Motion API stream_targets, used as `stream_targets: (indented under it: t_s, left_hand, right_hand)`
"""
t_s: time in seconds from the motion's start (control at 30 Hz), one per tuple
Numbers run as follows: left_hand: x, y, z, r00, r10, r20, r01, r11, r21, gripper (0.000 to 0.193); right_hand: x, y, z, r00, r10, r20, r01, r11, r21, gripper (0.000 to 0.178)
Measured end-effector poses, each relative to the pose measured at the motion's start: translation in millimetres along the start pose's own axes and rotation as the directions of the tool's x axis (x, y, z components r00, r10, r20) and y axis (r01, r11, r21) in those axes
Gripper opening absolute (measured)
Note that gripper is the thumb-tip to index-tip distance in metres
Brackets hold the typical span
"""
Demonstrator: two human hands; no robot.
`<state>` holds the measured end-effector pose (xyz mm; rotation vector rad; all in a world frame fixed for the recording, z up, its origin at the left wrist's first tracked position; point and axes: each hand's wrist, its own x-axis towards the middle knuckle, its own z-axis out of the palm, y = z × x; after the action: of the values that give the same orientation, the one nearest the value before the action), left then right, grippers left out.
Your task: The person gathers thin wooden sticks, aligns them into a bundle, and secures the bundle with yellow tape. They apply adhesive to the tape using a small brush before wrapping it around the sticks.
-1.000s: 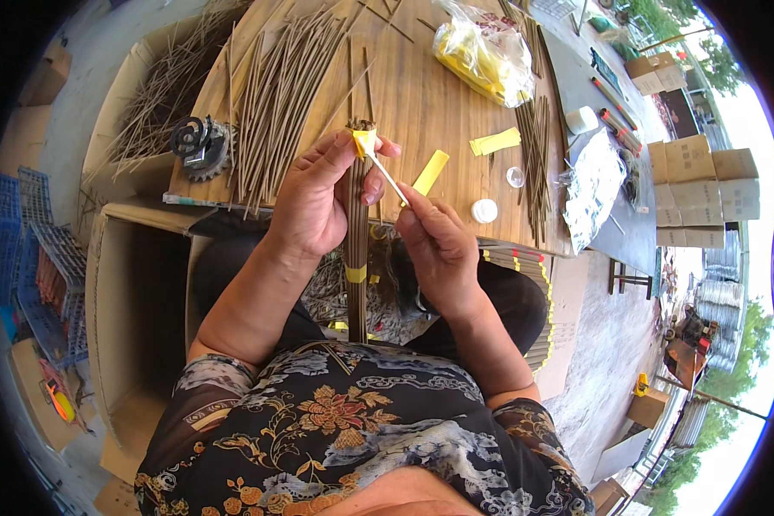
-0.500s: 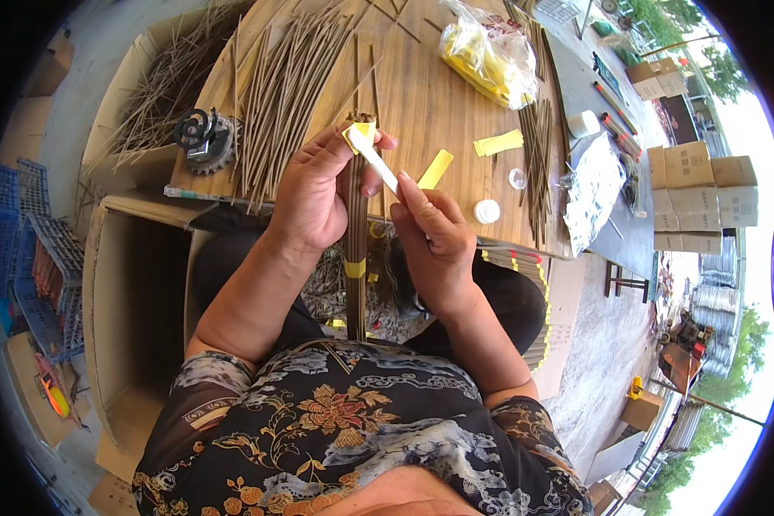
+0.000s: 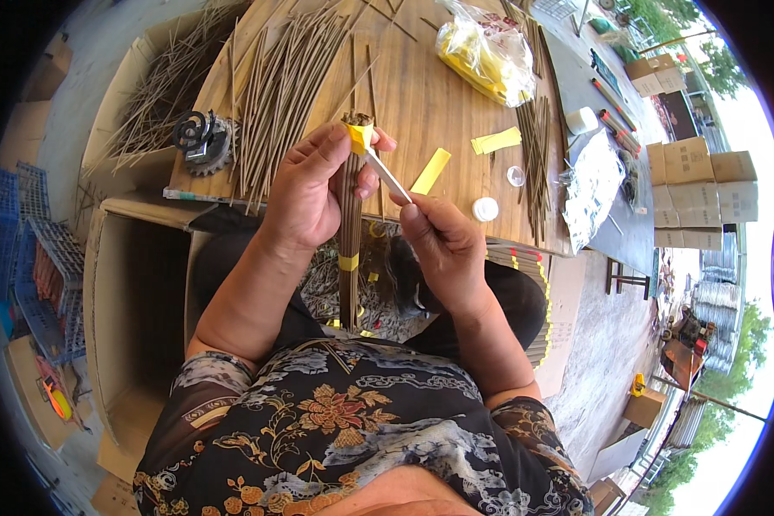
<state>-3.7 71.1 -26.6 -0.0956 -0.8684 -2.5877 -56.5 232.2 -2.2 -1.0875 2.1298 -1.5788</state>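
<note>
Upright in my left hand (image 3: 308, 191) is a bundle of thin brown sticks (image 3: 349, 215), with fingers wrapped round its upper part. A yellow paper band (image 3: 360, 138) lies just below the bundle's top, under my left thumb, and a second yellow band (image 3: 348, 262) circles it lower down. My right hand (image 3: 445, 243) pinches the end of a narrow white strip (image 3: 389, 176), whose other end meets the upper band. Whether that strip is paper or a flat stick I cannot tell. A loose yellow paper strip (image 3: 431, 171) rests on the table beyond my right hand.
On the wooden table (image 3: 404, 69) lie many loose brown sticks (image 3: 292, 95), more yellow strips (image 3: 496, 141), a small white round container (image 3: 485, 209) and a plastic bag of yellow material (image 3: 488, 56). A toothed metal part (image 3: 211, 155) stands at the left edge. An open cardboard box (image 3: 138, 301) is beside my left arm.
My right hand has shifted slightly down and right with the white strip, which now looks narrower. The bundle has moved a little left; my left hand still holds it.
</note>
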Motion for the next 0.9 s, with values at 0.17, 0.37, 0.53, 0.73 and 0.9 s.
stream_targets:
  t_s: [0.17,0.37,0.53,0.73,0.9]
  left_hand:
    - [-1,-1,3,0.998,-0.024,0.060,0.025,0.999,-0.020,0.031]
    - [-1,-1,1,0.998,-0.036,0.044,0.039,0.997,-0.065,0.032]
    - [-1,0,2,0.998,-0.045,0.052,0.049,0.995,-0.083,0.033]
    - [0,0,-2,0.998,-0.042,0.041,0.046,0.994,-0.099,0.033]
    - [-1,0,-1,0.997,-0.064,0.029,0.066,0.996,-0.066,0.033]
  right_hand:
    - [5,-16,-4,0.961,0.257,0.105,-0.277,0.898,0.341,0.020]
    - [3,-15,-7,0.946,0.288,0.147,-0.319,0.900,0.297,0.021]
    - [3,-19,-6,0.938,0.313,0.147,-0.345,0.886,0.310,0.023]
    - [-1,-13,-5,0.957,0.277,0.086,-0.290,0.911,0.294,0.022]
    - [4,-10,-3,0.998,0.044,-0.044,-0.040,0.995,0.096,0.021]
